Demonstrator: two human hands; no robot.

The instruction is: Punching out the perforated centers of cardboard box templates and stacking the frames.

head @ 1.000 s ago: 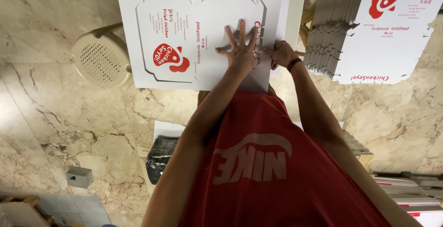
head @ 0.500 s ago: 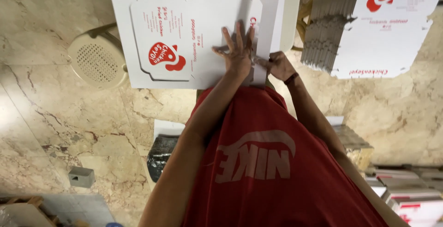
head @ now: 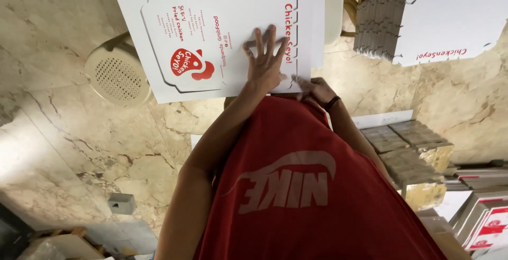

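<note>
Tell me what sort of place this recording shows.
Probably a food shop's back room used for packing. A flat white takeaway box blank lies on a white table under the left hand, with a stack of blanks and bundled cartons on the marble floor.

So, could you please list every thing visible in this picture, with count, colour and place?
flat box blank: one, white with red print, unfolded on the white table.
white table: one, top middle, under the blank.
stack of flat blanks: one stack, white with red print, top right.
round perforated stool: one, cream, left of the table.
marble floor: beige, all around.
bundles of flat cardboard: several, brownish, right side.
folded boxes: several, white and red, bottom right corner.
small grey block: one, on the floor, lower left.
red shirt: one, worn by the person, centre bottom.
left hand: open, fingers spread, pressed flat on the blank.
right hand: at the blank's near edge; a dark band on the wrist.
</note>
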